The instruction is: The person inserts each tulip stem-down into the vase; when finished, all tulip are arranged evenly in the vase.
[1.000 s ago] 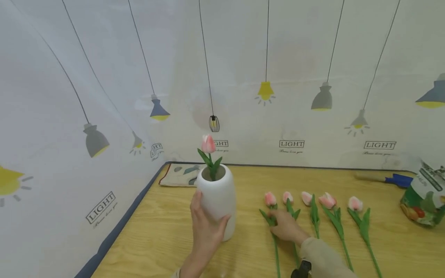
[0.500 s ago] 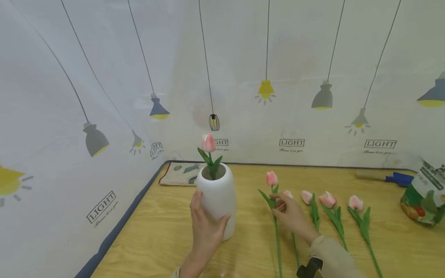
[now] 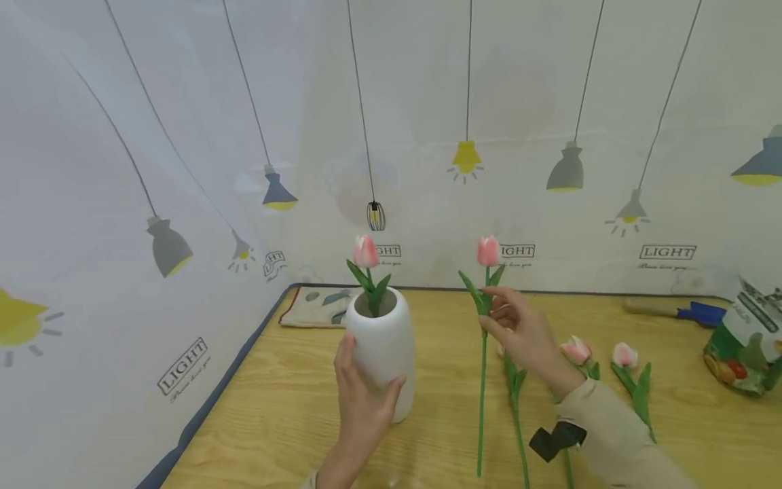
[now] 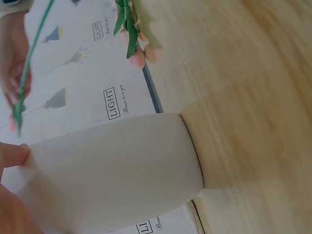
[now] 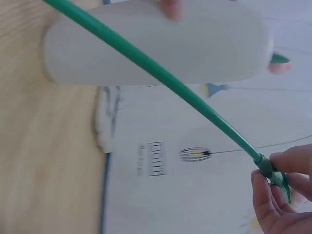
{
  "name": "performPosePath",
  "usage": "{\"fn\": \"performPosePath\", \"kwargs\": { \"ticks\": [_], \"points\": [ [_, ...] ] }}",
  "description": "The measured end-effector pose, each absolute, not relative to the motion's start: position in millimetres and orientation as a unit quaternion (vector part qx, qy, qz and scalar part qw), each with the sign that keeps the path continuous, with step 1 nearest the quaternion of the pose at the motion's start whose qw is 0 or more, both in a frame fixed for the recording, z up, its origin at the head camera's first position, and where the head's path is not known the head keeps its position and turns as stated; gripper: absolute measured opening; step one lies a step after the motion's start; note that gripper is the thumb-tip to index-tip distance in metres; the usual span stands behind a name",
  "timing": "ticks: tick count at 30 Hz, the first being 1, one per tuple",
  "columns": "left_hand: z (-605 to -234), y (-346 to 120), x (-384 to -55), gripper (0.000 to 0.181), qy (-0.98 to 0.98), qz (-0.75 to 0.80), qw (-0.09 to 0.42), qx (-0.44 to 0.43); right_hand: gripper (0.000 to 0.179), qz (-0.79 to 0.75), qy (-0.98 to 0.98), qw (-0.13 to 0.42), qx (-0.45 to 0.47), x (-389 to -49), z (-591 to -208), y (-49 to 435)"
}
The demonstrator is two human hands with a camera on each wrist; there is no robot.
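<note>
A white vase [image 3: 383, 360] stands upright on the table with one pink tulip [image 3: 366, 252] in its mouth. My left hand [image 3: 364, 401] grips the vase's lower side, thumb on the right and fingers on the left; its fingertips also show on the vase wall [image 4: 112, 165] in the left wrist view. To the right, my right hand [image 3: 522, 329] pinches a second tulip [image 3: 488, 251] just below its leaves. That tulip hangs upright, its long green stem [image 5: 161, 73] crossing in front of the vase in the right wrist view.
More tulips lie on the wooden table [image 3: 287, 435] at right, among them one pink bloom [image 3: 577, 350] and another bloom [image 3: 624, 356], partly behind the right arm. A folded cloth [image 3: 318, 309] lies behind the vase. A blue trowel [image 3: 702, 314] and a printed bag [image 3: 745, 343] are far right.
My right hand has lifted the leftmost tulip from lying on the table to upright, raising it level with the tulip in the vase. My left hand and the vase have stayed in place.
</note>
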State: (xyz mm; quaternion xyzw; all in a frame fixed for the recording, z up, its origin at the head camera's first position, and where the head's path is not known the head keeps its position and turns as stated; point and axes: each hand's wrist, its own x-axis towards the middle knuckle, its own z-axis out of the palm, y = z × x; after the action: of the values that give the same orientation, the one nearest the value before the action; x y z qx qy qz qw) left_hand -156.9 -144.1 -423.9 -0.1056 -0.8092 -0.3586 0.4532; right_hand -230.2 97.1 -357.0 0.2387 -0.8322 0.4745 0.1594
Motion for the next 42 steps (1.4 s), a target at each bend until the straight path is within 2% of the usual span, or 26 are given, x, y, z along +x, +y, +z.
{"fn": "performPosePath", "kwargs": {
  "ticks": [4, 7, 14, 18, 24, 31, 35, 42],
  "points": [
    [-424.0, -144.0, -156.4, 0.102, -0.810, -0.354, 0.455, -0.107, 0.044, 0.480, -0.806, 0.205, 0.281, -231.0, -311.8, 89.7],
    [-423.0, -144.5, -155.9, 0.101, -0.812, -0.355, 0.451, -0.106, 0.042, 0.478, -0.780, 0.259, 0.309, -231.5, -271.7, 79.8],
    [-423.7, -143.8, -152.9, 0.099, -0.823, -0.364, 0.428, -0.084, 0.039, 0.513, -0.706, 0.363, 0.327, -224.3, -191.9, 59.0],
    [-428.5, -142.3, -149.9, 0.098, -0.827, -0.357, 0.427, -0.076, 0.038, 0.536, -0.663, 0.415, 0.317, -220.3, -174.4, 48.2],
    [-430.5, -143.4, -154.3, 0.097, -0.821, -0.342, 0.446, -0.101, 0.035, 0.507, -0.644, 0.475, 0.321, -226.5, -181.4, 33.2],
    [-424.1, -144.4, -153.9, 0.097, -0.826, -0.355, 0.428, -0.091, 0.034, 0.424, -0.673, 0.473, 0.379, -228.4, -214.6, 16.9],
    [-423.2, -143.6, -152.8, 0.097, -0.828, -0.354, 0.426, -0.086, 0.035, 0.416, -0.695, 0.426, 0.403, -227.5, -230.5, 10.4],
    [-421.9, -143.5, -152.7, 0.100, -0.826, -0.355, 0.429, -0.083, 0.029, 0.417, -0.756, 0.333, 0.378, -229.9, -259.3, -0.6]
  ]
}}
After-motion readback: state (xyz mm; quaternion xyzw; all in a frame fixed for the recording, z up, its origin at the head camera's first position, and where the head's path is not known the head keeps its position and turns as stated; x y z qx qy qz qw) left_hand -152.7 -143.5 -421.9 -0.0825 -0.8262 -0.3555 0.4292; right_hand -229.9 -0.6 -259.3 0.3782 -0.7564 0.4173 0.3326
